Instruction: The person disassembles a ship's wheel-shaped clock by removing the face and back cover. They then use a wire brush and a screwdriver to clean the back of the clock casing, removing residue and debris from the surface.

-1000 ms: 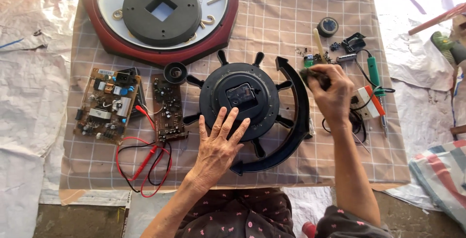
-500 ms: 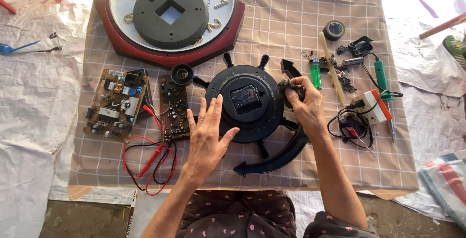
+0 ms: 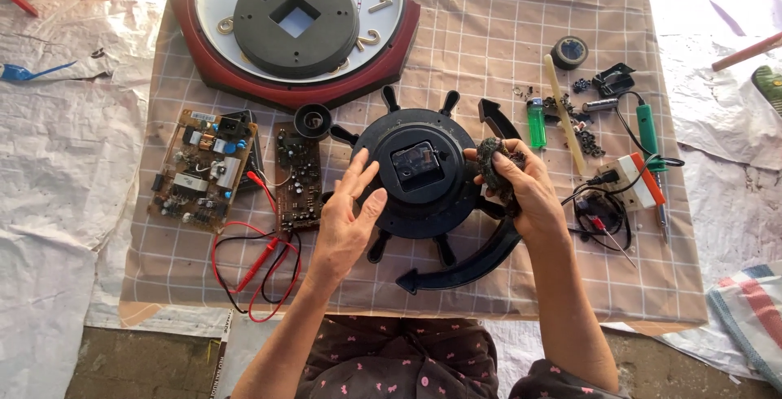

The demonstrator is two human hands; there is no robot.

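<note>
The right hand (image 3: 521, 183) had its fingers (image 3: 503, 164) curled tight around a dark, crumpled rag (image 3: 492, 157), pressed to the right rim of the black wheel-shaped clock back (image 3: 419, 175) at the centre of the frame. The left hand (image 3: 346, 220) lay with fingers spread wide, gripping nothing, steadying the left rim. Wiping well probably called for short strokes, firm bracing, and care around the square movement (image 3: 416, 163). At upper left sat a red-framed clock face (image 3: 301, 20); at left, two circuit boards (image 3: 199, 168); at right, a green lighter (image 3: 536, 121) on the checked desk (image 3: 489, 32).
</note>
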